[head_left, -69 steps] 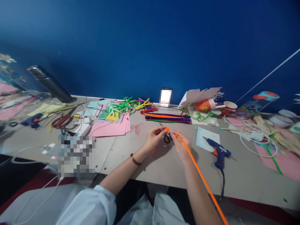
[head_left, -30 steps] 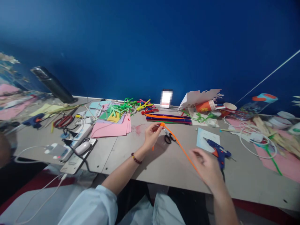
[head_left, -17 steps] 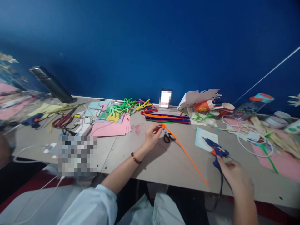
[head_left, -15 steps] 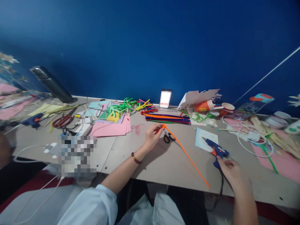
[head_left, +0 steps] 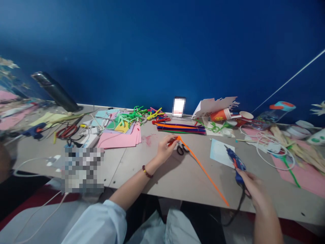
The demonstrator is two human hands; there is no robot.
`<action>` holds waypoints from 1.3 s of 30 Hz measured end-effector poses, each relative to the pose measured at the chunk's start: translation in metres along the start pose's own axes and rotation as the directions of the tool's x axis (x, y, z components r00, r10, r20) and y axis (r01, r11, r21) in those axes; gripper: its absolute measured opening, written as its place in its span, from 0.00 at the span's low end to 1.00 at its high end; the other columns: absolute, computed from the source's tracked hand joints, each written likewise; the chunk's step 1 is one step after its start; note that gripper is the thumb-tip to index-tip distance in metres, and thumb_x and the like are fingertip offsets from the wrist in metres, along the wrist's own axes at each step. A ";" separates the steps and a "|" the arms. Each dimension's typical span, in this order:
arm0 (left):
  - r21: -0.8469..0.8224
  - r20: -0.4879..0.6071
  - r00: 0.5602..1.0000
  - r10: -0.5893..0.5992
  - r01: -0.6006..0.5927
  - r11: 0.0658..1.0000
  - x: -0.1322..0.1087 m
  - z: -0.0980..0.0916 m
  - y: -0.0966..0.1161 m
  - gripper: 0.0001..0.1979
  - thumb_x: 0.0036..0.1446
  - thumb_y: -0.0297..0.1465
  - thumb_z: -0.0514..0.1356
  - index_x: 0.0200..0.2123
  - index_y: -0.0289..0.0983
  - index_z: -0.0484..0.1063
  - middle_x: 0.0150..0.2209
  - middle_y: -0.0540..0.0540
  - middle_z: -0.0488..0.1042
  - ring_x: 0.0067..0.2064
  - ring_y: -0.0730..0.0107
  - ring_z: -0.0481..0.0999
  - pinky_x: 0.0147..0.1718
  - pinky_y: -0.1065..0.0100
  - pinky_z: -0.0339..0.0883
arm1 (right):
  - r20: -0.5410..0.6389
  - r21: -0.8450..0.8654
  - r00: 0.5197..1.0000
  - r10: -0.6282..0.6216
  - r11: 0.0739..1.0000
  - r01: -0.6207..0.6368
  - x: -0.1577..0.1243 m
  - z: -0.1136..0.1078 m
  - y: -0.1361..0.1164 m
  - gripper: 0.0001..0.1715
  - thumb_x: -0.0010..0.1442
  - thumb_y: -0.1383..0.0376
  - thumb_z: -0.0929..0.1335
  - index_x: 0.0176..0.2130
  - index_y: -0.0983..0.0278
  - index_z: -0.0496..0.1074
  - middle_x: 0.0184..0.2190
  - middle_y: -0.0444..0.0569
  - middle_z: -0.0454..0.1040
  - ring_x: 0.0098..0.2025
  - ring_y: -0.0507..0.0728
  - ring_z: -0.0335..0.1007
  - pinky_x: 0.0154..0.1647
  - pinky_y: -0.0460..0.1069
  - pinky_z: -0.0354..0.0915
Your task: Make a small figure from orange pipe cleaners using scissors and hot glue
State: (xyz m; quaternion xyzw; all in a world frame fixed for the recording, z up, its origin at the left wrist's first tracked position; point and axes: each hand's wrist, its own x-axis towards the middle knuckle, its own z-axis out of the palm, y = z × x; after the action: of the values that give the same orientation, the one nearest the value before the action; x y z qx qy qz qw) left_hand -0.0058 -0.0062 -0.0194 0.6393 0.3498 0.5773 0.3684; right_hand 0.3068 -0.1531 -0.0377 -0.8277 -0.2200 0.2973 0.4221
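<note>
My left hand point(head_left: 166, 149) pinches an orange pipe cleaner point(head_left: 203, 165) near its upper end, and the rest slants down to the right toward the table's front edge. Just behind those fingertips lie scissors with black handles point(head_left: 180, 149), partly hidden. On the right, my right hand point(head_left: 250, 181) is closed around the handle of a blue glue gun point(head_left: 235, 159). The nozzle points up and left, above a pale blue and white sheet point(head_left: 221, 152). A black cord trails from the gun's handle down past the table edge.
A bundle of pipe cleaners point(head_left: 181, 128) lies behind my hands. Pink paper point(head_left: 119, 139) and bent green pipe cleaners point(head_left: 137, 115) sit to the left. Paper cups point(head_left: 219, 115) and a coiled white cable point(head_left: 259, 156) are at right. Another glue gun point(head_left: 35, 130) lies far left.
My right hand has closed further round the glue gun's handle. The gun has lifted and turned, its nozzle now steeper. My left hand and the orange pipe cleaner have barely moved.
</note>
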 end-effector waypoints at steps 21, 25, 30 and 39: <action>-0.004 0.060 0.994 -0.088 0.088 0.996 -0.002 0.001 0.002 0.10 0.55 0.33 0.61 0.40 0.37 0.71 0.39 0.44 0.77 0.38 0.68 0.79 0.40 0.65 0.74 | 0.444 0.496 0.817 -0.369 0.860 0.119 -0.073 0.060 -0.066 0.19 0.46 0.57 0.73 0.34 0.64 0.66 0.24 0.42 0.67 0.19 0.48 0.62 0.13 0.42 0.59; -0.012 0.060 0.994 -0.088 0.089 0.996 -0.002 0.001 0.001 0.09 0.54 0.34 0.61 0.38 0.37 0.71 0.38 0.43 0.77 0.39 0.68 0.79 0.41 0.64 0.74 | 0.500 0.473 0.784 -0.368 0.874 0.108 -0.079 0.071 -0.067 0.20 0.48 0.58 0.72 0.39 0.63 0.65 0.24 0.42 0.66 0.19 0.50 0.63 0.10 0.42 0.58; 0.011 0.059 0.996 -0.071 0.070 0.997 -0.003 0.002 0.001 0.09 0.54 0.34 0.61 0.38 0.37 0.72 0.38 0.43 0.77 0.39 0.67 0.78 0.41 0.65 0.74 | 0.501 0.459 0.779 -0.378 0.879 0.131 -0.083 0.081 -0.067 0.22 0.49 0.57 0.71 0.41 0.64 0.66 0.21 0.40 0.66 0.17 0.49 0.60 0.09 0.41 0.54; 0.017 0.056 0.997 -0.046 0.045 0.999 -0.003 0.001 0.004 0.09 0.54 0.35 0.61 0.38 0.37 0.73 0.38 0.44 0.77 0.38 0.68 0.79 0.40 0.66 0.75 | 0.512 0.327 0.792 -0.332 0.928 0.178 -0.088 0.095 -0.066 0.22 0.50 0.48 0.70 0.31 0.65 0.67 0.14 0.40 0.64 0.12 0.47 0.54 0.09 0.42 0.49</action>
State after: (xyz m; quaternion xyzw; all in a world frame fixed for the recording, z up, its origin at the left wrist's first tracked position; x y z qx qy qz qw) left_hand -0.0045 -0.0108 -0.0179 0.6501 0.3581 0.5479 0.3859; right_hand 0.1711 -0.1172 -0.0003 -0.6032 -0.4029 0.4923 0.4812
